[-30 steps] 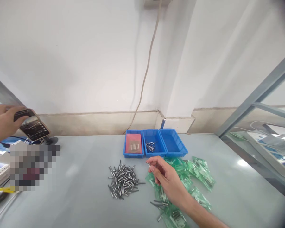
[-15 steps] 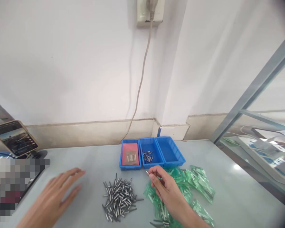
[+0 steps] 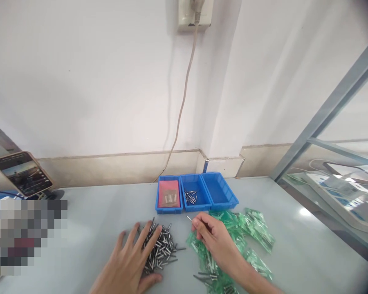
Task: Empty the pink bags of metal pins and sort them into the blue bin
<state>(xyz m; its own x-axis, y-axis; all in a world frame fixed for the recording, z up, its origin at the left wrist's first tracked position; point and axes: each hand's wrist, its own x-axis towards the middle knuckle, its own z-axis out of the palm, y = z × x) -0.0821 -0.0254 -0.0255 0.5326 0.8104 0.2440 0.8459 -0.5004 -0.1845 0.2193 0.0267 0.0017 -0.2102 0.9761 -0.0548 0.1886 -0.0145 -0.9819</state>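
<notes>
Tabletop: pale grey, running back to a white wall.
Right grip: thumb and fingers closed on one small metal pin, bright end poking out past the fingertips. Fingertip pinch probably suits so slim a piece; a fuller hold would likely hide it.
Right forearm: enters from lower right, over the green bags. Fingers curled inward, hand just in front of the middle tray.
Left grip: nothing seen pinched; fingers fanned, palm down, over the left side of the pin pile. Contact looks likely, underside hidden. Spread seems suited to covering many loose pieces at once.
Pile: heaped between the two hands, pins at all angles, apparently within easy reach of either.
Bags: strewn below and beyond the right forearm, metal parts showing through; dark loose pins at their left edge.
Tray row: left tray holds a pink packet; middle one, a few slim metal pieces; right tray alongside. Separate trays perhaps keep kinds apart.
Phone: tilted on its stand, far left, angled likely for viewing.
</notes>
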